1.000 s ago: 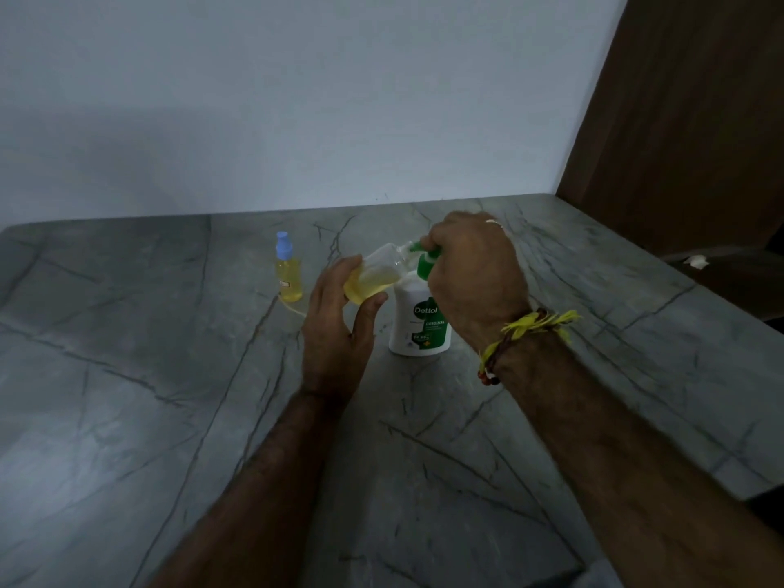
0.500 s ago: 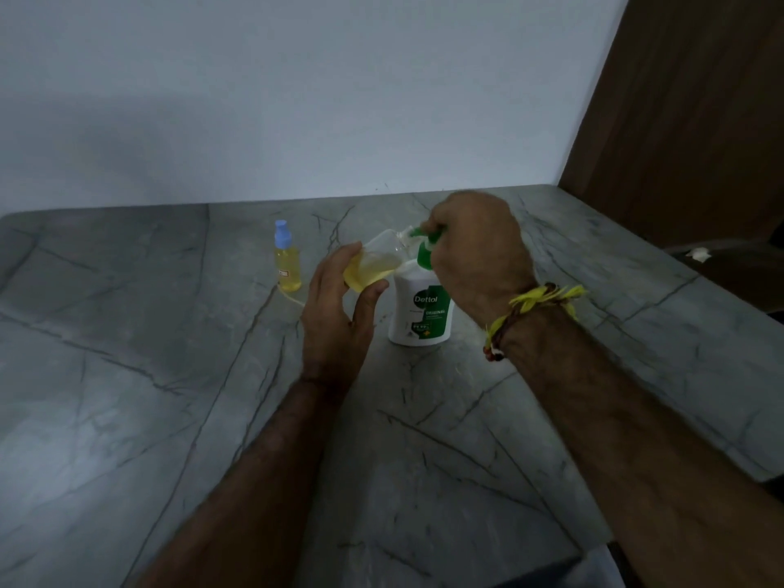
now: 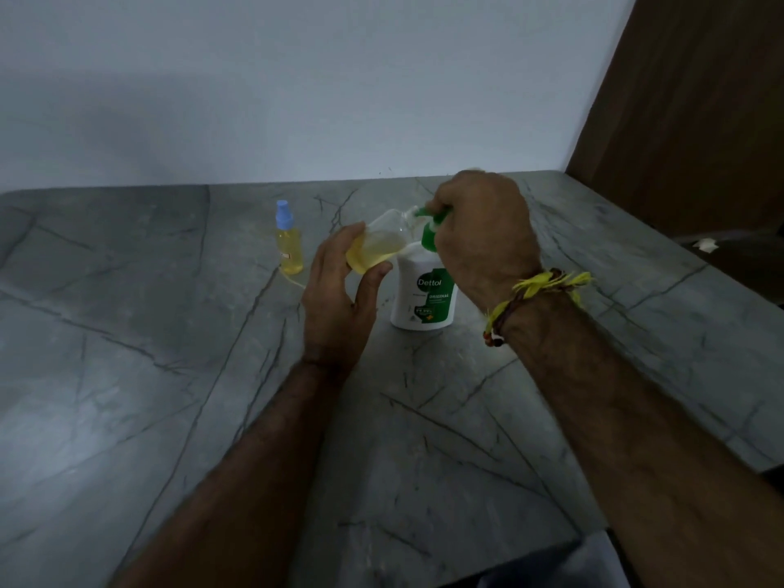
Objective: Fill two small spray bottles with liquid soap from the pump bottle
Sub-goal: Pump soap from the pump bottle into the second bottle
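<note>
Item: open spray bottle (image 3: 375, 244), half full, tilted, gripped by left hand (image 3: 339, 299) at the nozzle of the Dettol pump bottle (image 3: 424, 297) on the counter (image 3: 169, 375). Right hand (image 3: 479, 231) clamped on pump head, unchanged from a second ago; filling continues. Capped, filled bottle (image 3: 288, 244) stands left.

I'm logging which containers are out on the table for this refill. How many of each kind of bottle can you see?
Small spray bottles: 2, one capped standing on the table, one open tilted in the left hand
Pump bottles: 1, the white Dettol bottle, its green pump under the right hand
Total: 3 bottles
</note>
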